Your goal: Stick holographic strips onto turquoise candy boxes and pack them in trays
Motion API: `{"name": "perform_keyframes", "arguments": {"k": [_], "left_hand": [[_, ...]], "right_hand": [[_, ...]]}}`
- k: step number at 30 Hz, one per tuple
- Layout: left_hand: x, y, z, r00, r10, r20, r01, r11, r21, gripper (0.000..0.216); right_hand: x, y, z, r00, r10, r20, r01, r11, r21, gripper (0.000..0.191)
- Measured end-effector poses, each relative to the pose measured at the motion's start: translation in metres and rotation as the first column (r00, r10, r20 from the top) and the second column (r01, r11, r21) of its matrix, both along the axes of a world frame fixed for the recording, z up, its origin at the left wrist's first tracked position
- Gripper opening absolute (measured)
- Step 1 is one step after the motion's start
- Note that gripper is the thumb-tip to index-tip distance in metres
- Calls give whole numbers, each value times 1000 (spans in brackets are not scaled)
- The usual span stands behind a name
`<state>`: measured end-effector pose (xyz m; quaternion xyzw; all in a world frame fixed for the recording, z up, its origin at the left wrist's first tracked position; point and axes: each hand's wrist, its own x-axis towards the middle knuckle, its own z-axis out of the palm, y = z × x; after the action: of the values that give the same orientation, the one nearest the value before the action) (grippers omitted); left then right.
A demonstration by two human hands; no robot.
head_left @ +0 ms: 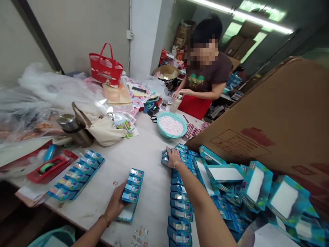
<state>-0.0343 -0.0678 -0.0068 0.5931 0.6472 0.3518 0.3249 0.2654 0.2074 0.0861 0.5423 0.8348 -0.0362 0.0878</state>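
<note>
My left hand (118, 202) is closed around the side of a shallow blue display box (128, 214) on the table. Several small blue packs (133, 185) stand in a row in it, and its near end shows a bare white bottom. Stretched forward, my right hand (173, 157) has its fingers around a few small blue packs (165, 156) at the far end of the stock. Long rows of the same blue packs (180, 206) run beneath and beside my right forearm. To the left lies another blue display box (88, 178) filled with packs.
Blue cartons (257, 185) are heaped at the right before a big cardboard box (269, 130). A turquoise basin (172, 133) of small pale pieces stands ahead, near a co-worker (208, 72). A red tape dispenser (52, 168), steel flask (74, 128) and cloth bag (108, 132) sit left.
</note>
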Motion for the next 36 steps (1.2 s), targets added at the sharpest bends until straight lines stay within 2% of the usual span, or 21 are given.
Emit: {"name": "perform_keyframes", "arguments": {"k": [3, 6, 10, 14, 18, 24, 27, 30, 33, 36], "left_hand": [[-2, -1, 14, 1000, -16, -13, 15, 1000, -17, 72], [-6, -4, 21, 998, -47, -42, 46, 999, -24, 69], [-9, -14, 15, 994, -53, -93, 51, 998, -24, 75], [-14, -33, 1, 988, -55, -142, 56, 998, -1, 82], [-23, -54, -6, 985, -40, -165, 42, 999, 10, 80], [-31, -82, -2, 996, 31, -87, -34, 999, -32, 55], [-35, -93, 2, 996, 66, 66, -58, 990, -127, 50], [-38, -98, 2, 978, 54, 202, -17, 984, -179, 47], [-40, -100, -1, 968, 51, 244, -10, 986, -164, 48], [-41, -102, -5, 960, 34, 279, 4, 991, -134, 49]], "right_hand": [[-8, -40, 0, 1000, 7, -10, -7, 1000, -25, 113], [-14, -104, -2, 999, 8, -46, -11, 998, -56, 113], [-21, -204, -8, 992, 11, -124, -19, 997, -68, 111], [-34, -273, -18, 970, -135, -203, 134, 991, -19, 100], [-45, -303, -29, 922, -263, -283, 289, 956, 54, 85], [-41, -344, -39, 897, -231, -377, 284, 954, 92, 71], [-43, -373, -26, 854, -145, -500, 204, 977, 64, 70], [-66, -393, -1, 780, -38, -625, 34, 999, -18, 74], [-106, -390, 21, 750, 8, -662, -105, 989, -107, 78], [-146, -372, 27, 781, 47, -623, -133, 987, -91, 79]]}}
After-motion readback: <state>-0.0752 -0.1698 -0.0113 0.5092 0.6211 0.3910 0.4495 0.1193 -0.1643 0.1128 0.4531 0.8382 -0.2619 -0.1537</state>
